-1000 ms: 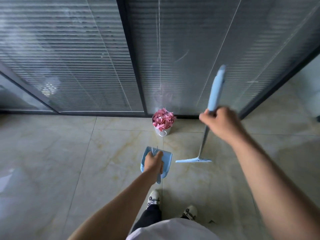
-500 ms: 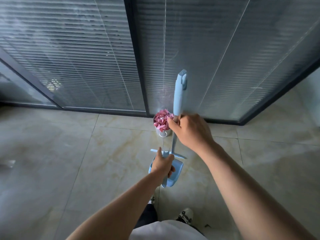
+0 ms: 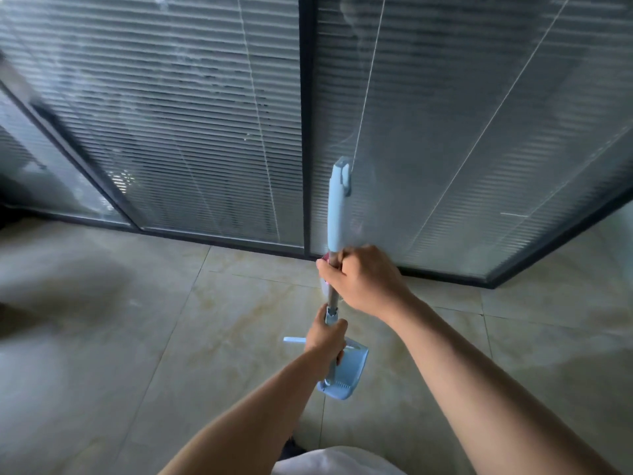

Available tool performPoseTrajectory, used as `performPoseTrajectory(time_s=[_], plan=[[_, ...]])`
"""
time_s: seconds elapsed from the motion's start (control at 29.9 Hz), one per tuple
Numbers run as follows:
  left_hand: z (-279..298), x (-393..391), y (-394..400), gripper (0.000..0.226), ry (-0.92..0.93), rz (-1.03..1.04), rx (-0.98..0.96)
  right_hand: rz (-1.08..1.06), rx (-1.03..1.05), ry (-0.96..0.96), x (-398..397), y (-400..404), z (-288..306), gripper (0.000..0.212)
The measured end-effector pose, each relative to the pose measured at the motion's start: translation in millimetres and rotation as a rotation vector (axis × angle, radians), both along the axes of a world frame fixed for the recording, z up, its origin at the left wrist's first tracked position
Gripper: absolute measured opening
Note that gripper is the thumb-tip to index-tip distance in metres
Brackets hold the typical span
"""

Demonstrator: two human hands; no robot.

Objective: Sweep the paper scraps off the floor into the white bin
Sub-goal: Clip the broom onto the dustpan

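My right hand (image 3: 364,279) grips the light-blue broom (image 3: 337,207) at the base of its blue handle grip, the pole standing nearly upright. Its thin blue sweeper head (image 3: 294,340) lies across the top of the dustpan. My left hand (image 3: 325,339) holds the light-blue dustpan (image 3: 351,375) by its handle, right against the lower broom pole. The white bin with pink paper scraps (image 3: 325,259) is almost wholly hidden behind my right hand; only a sliver of pink shows. I see no scraps on the floor.
Glass partitions with closed blinds and dark frames (image 3: 306,132) run along the far side of the beige tiled floor (image 3: 137,337). A dark frame corner (image 3: 493,282) juts out at the right. My shoe tip (image 3: 291,447) shows below.
My right hand has swung the broom left from beside the dustpan until pole and sweeper head meet the dustpan in my left hand. The bin has become hidden behind my right hand.
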State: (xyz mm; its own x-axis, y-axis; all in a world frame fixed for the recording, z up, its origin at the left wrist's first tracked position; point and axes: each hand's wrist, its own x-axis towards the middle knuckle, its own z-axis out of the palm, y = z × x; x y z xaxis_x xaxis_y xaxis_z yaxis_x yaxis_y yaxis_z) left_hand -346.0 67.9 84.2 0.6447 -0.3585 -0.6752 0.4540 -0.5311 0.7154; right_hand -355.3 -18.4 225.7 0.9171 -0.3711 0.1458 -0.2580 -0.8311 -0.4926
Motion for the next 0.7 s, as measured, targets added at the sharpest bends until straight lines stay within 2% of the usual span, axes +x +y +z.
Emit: performPoseTrajectory(time_s=[0.1, 0.3, 0.5, 0.7], plan=[[2.0, 26.3, 14.2, 0.035, -0.052, 0.017, 0.007, 0.041, -0.041, 0.013, 19.7, 19.4, 4.8, 0.045], [-4.5, 73.0, 43.3, 0.035, -0.131, 0.003, 0.052, -0.018, 0.085, -0.011, 63.9, 39.6, 17.1, 0.049], [-5.3, 120.5, 58.4, 0.032, -0.113, 0.068, 0.076, -0.001, 0.113, 0.035, 109.1, 50.6, 13.3, 0.061], [-10.1, 172.5, 48.4, 0.029, -0.123, 0.089, 0.136, 0.089, 0.152, 0.041, 150.3, 46.0, 3.9, 0.052]])
